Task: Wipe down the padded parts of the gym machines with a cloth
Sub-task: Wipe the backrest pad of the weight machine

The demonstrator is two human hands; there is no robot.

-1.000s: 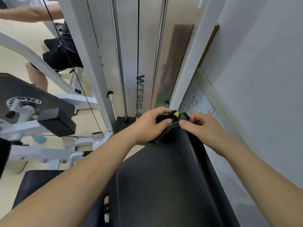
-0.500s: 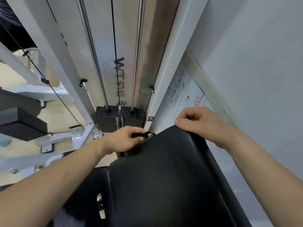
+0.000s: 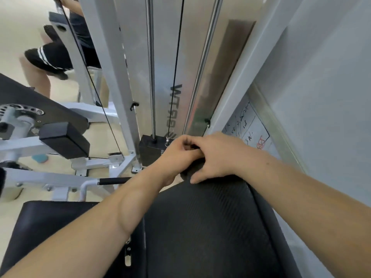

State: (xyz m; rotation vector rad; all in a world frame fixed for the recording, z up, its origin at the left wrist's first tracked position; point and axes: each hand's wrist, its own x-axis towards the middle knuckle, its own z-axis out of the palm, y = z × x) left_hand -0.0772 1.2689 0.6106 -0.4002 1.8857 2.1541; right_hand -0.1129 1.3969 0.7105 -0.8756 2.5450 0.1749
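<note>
A black ribbed back pad (image 3: pixel 210 227) of a weight machine fills the lower middle. Both hands meet at its top edge. My left hand (image 3: pixel 176 155) is curled shut around a dark cloth (image 3: pixel 190 146), of which only a small scrap shows between the two hands. My right hand (image 3: pixel 216 157) lies against the left one, its thumb at the cloth and its fingers draped over the pad's top edge. A black seat pad (image 3: pixel 50 217) sits at the lower left, under my left forearm.
The machine's weight stack (image 3: pixel 149 149), guide rods and cable stand just behind the pad. A grey wall (image 3: pixel 321 97) with a handwritten sheet (image 3: pixel 249 125) is close on the right. Another machine with a black pad (image 3: pixel 64 140) stands left. A person (image 3: pixel 56 55) stands at the far left.
My right hand has slid left from the pad's top right corner and now meets my left hand at the cloth. The view has tilted up and shifted.
</note>
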